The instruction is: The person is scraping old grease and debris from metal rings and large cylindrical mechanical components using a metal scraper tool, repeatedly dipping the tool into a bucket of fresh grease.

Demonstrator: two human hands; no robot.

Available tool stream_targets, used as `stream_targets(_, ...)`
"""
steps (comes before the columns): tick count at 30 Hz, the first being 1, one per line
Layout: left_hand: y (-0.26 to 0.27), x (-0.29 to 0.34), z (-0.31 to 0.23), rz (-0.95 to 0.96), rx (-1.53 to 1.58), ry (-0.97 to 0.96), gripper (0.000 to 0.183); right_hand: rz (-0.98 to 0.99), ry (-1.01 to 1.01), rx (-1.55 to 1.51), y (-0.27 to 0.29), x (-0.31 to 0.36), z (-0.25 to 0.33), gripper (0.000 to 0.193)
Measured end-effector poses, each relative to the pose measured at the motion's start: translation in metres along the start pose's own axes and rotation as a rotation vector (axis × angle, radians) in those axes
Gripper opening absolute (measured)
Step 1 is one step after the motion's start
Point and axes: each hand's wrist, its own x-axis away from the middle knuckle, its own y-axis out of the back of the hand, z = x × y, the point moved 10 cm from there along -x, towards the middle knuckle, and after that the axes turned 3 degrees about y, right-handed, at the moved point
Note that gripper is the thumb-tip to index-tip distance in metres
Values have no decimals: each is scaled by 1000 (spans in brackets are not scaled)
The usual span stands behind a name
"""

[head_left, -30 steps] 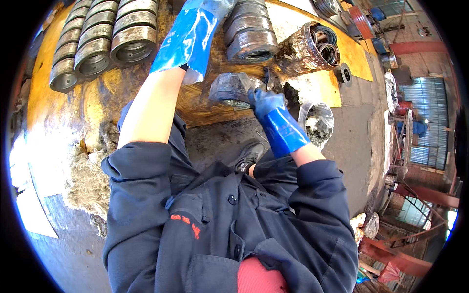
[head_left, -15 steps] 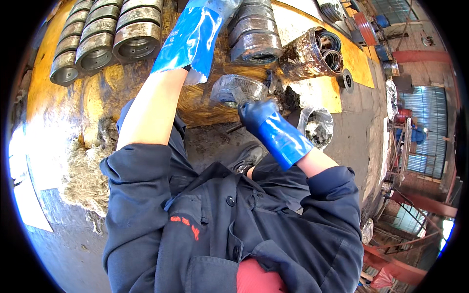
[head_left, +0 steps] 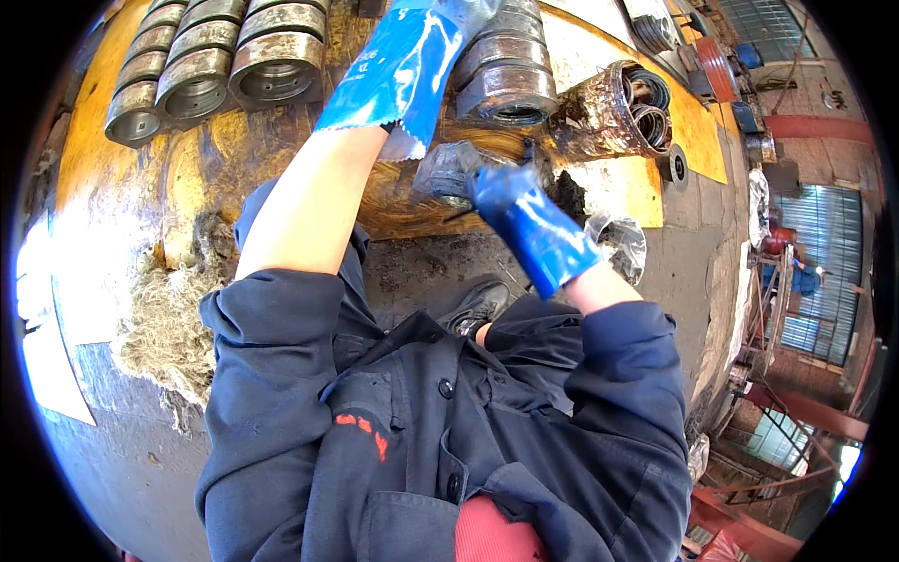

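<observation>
My left hand [head_left: 445,23], in a long blue rubber glove, reaches to the top edge beside a row of greasy metal rings [head_left: 510,89]; its fingers are cut off from sight. Closer to me, my right hand [head_left: 501,192], also gloved in blue, is closed and blurred by motion. A thin dark rod-like tool [head_left: 460,215] sticks out of its grip, its kind not clear. Just left of the right hand, a single metal ring [head_left: 445,170] lies near the table's edge. Dark greasy clumps [head_left: 569,194] lie to the right of that hand.
Rows of metal rings [head_left: 278,70] stand at the far left of the stained yellow table [head_left: 187,201]. A grimy can [head_left: 599,117] holding coiled rings lies at the right. A clear plastic bag [head_left: 623,248] stands below it. Fibrous rag waste [head_left: 164,323] hangs at the left.
My right hand has moved slightly up and is now blurred, with the rod tilted differently. The whole scene has shifted a little to the right. My left hand stays by the ring row.
</observation>
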Motion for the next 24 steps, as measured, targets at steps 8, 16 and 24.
stream_targets(8, 5, 4, 10, -7, -19, 22, 45, 63, 143, 248, -35, 2, 46, 31)
stream_targets(16, -13, -25, 21, -5, -21, 40, 45, -665, -191, -381, 32, 66, -154, 35)
stream_targets(24, -75, -39, 50, 76, 76, 294, 34, -827, -1176, -1691, -303, 316, -349, 20)
